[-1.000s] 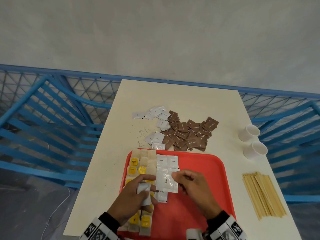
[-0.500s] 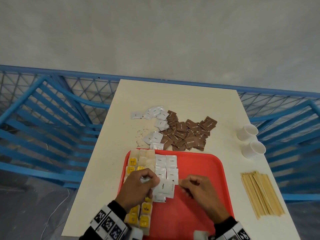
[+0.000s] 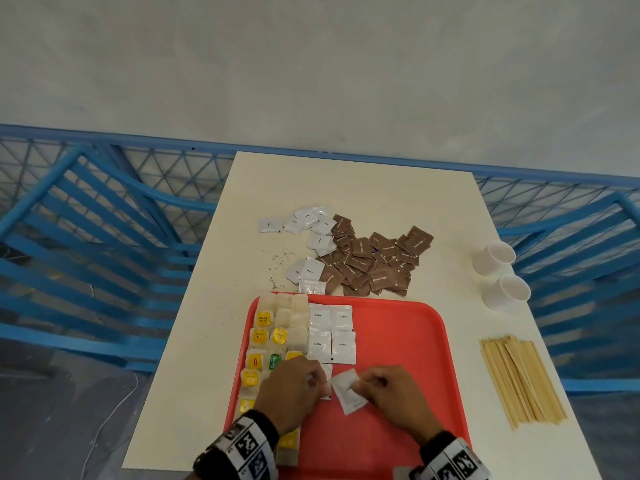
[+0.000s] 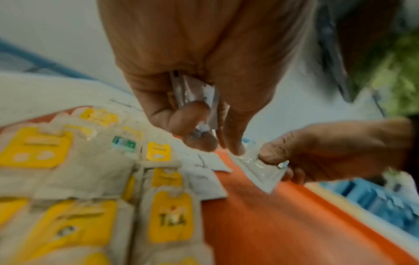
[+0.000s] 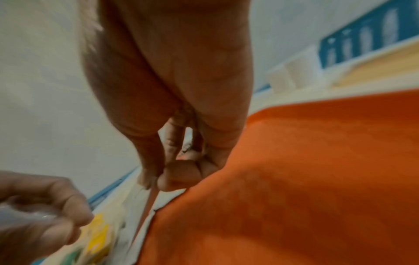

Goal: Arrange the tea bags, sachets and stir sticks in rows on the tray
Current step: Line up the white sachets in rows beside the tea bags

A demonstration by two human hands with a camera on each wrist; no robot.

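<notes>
A red tray lies at the table's near edge. Tea bags with yellow tags fill rows on its left side. Beside them, white coffee sachets lie in two columns. My left hand hovers just below these columns, its fingers curled round a small stack of white sachets. My right hand pinches one tilted white sachet by its edge, close to the left fingertips. One more sachet lies partly hidden under my left hand.
Loose white sachets and a heap of brown sugar sachets lie beyond the tray. A bundle of wooden stir sticks lies right of it, with two white cups behind. Blue railings surround the table.
Both hands have shifted a little towards the tray's near edge. The right hand now pinches a tilted sachet beside the left hand, which still holds its stack.
</notes>
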